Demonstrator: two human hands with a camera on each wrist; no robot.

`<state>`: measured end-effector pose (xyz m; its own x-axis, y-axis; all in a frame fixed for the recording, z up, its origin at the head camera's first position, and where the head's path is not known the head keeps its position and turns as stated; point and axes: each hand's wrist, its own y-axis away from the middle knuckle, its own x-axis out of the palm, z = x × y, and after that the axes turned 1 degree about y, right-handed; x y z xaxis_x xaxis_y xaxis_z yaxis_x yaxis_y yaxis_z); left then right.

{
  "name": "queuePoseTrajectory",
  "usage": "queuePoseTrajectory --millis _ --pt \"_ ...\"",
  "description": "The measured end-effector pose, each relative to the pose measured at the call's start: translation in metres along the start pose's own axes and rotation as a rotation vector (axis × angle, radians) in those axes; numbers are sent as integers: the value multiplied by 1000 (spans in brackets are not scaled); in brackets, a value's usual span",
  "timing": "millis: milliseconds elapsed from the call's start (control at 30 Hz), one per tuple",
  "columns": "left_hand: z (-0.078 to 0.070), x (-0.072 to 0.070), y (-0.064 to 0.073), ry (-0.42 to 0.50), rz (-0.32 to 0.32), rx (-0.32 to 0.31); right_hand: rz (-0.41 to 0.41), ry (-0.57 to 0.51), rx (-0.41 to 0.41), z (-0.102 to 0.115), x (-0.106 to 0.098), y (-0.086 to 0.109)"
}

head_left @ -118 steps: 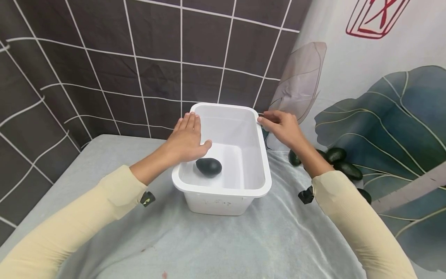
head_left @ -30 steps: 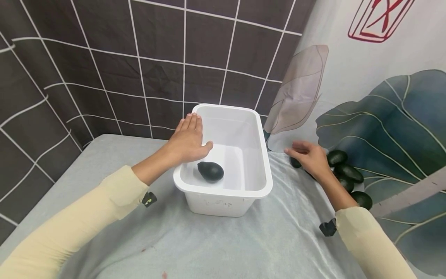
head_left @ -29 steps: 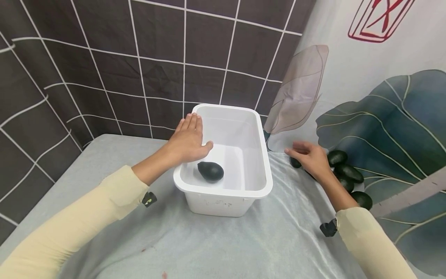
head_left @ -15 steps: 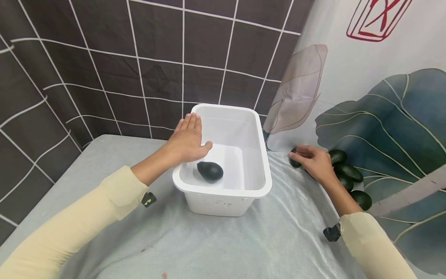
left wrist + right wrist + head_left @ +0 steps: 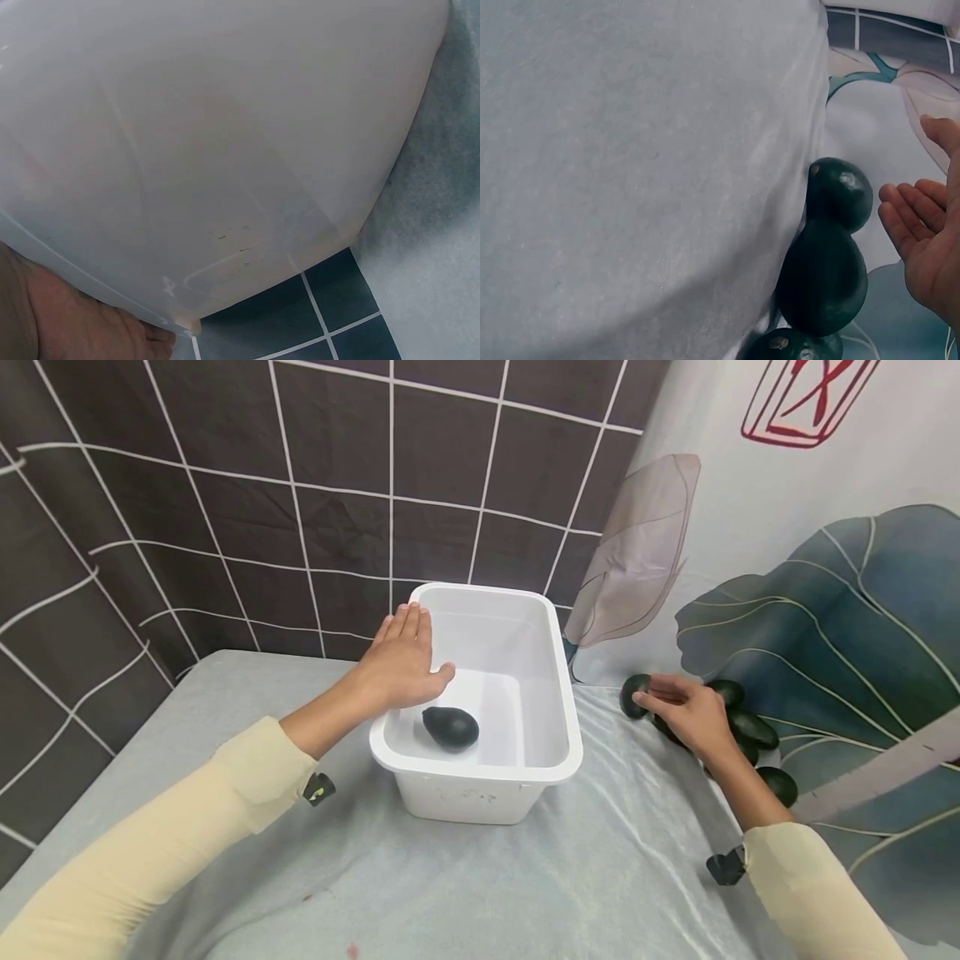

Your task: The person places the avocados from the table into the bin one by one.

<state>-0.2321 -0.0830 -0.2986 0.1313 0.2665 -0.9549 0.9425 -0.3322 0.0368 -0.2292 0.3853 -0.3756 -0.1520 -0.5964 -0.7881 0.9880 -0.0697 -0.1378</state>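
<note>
Right hand (image 5: 693, 718) has gone from the rim of the white tub (image 5: 480, 772) over to the dark green avocados at the person's right. Nearest avocado (image 5: 628, 690) sits at the tub-side end of that group, apart from the tub; thumb overlaps it in the head view, but the right wrist view has fingers loose, thumb spread, fingertips just beside the fruit, nothing gripped. Remaining avocado pile (image 5: 753, 730) lies past the hand, partly hidden by it, along the cloth's edge. One more fruit, tub avocado (image 5: 452, 728), lies on its side inside the tub, near end, left half. Left hand (image 5: 401, 664) flat on the tub's left rim, fingers straight, thumb out over the inside. Hands well apart, clamped on nothing. Tub stands on the grey cloth-covered tabletop (image 5: 600, 860), faint marks on its near wall. Cream sleeves (image 5: 172, 827) on both arms. Behind: dark tile-pattern backdrop (image 5: 330, 527); right, white printed sheet (image 5: 750, 510) with big blue-green leaf (image 5: 832, 635).
</note>
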Motion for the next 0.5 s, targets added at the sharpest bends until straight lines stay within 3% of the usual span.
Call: queuePoseTrajectory --millis 500 --pt "-1 0 -1 -5 3 -7 -24 32 31 -10 -4 -1"
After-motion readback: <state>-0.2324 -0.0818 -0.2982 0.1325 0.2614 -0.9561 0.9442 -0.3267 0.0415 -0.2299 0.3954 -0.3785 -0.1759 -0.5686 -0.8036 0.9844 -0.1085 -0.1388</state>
